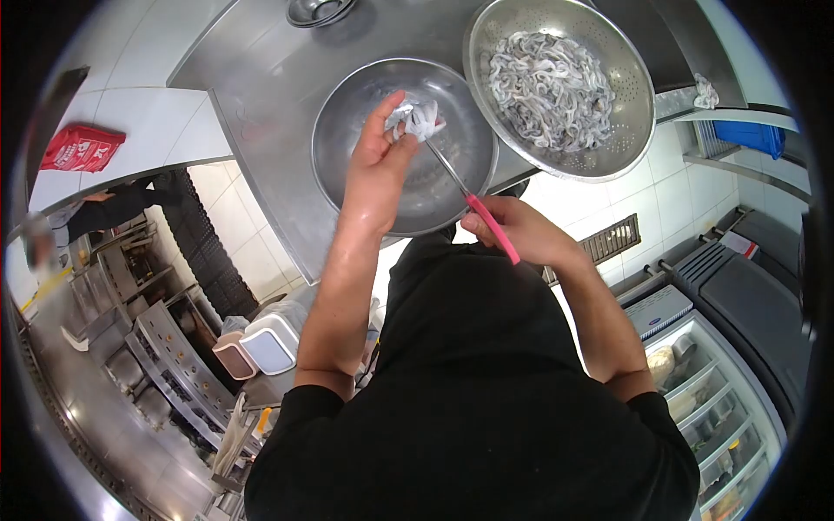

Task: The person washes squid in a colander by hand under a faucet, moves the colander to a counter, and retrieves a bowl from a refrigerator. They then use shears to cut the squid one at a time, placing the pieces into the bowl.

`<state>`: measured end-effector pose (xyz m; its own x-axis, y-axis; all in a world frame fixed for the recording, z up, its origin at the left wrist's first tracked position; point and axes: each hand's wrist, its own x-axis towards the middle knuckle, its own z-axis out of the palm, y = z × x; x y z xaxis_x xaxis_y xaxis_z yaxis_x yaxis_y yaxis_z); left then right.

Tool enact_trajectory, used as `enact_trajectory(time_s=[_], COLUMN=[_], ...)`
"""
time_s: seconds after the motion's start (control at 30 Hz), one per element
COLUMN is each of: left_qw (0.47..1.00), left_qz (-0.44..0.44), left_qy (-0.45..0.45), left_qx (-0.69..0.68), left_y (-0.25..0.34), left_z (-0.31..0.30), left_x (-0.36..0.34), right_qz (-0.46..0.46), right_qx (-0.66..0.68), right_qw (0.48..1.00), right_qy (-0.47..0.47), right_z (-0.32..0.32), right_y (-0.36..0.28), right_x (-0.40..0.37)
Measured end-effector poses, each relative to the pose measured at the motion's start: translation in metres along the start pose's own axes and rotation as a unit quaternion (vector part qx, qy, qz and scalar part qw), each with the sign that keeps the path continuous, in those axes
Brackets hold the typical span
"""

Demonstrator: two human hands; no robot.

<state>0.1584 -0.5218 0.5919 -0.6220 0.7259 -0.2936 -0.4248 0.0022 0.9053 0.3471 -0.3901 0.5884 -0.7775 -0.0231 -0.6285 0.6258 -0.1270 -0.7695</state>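
Note:
My left hand [382, 143] is raised over a wide steel bowl [347, 187], its fingers pinching a limp white piece of squid [423, 120]. In my right hand [521, 230] are pink-handled scissors [492, 227]. Their metal blades point up and left, with the tips right at the squid piece. The bowl's inside is mostly bare metal below the hands. To its right, a perforated steel colander [638, 104] holds a heap of greyish-white squid strips [552, 91].
Small steel bowls [320, 10] sit at the back of the steel counter [261, 113]. A red bag [82, 148] lies at left. Another person [104, 211] is far left, near cooking equipment [178, 365]. A glass-topped fridge [717, 408] stands at lower right.

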Motion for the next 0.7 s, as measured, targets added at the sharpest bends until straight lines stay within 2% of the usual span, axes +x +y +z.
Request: enact_trajectory(time_s=[0.1,0.2,0.3,0.4,0.6,0.7], left_qw=[0.995,0.984,0.948,0.959,0.956,0.951], left_qz=[0.039,0.073,0.116,0.094,0.119,0.129], left_qy=[0.020,0.047,0.077,0.079,0.066,0.064], left_qx=[0.084,0.155,0.286,0.256,0.258,0.275], left_y=[-0.014,-0.016,-0.023,-0.022,-0.018,-0.018], left_z=[-0.001,0.001,-0.002,0.002,-0.001,-0.001], left_x=[0.002,0.001,0.002,0.001,0.004,0.003], right_qz=[-0.015,-0.020,-0.033,-0.024,-0.021,-0.024], right_qx=[0.050,0.034,0.023,0.003,-0.101,-0.068], right_qw=[0.998,0.998,0.996,0.994,0.985,0.989], right_qy=[0.018,0.044,0.081,0.102,0.136,0.131], right_z=[0.002,0.003,0.004,0.002,-0.001,-0.001], right_y=[0.006,0.005,0.011,0.005,-0.003,0.004], right_x=[0.007,0.011,0.013,0.009,0.004,0.009])
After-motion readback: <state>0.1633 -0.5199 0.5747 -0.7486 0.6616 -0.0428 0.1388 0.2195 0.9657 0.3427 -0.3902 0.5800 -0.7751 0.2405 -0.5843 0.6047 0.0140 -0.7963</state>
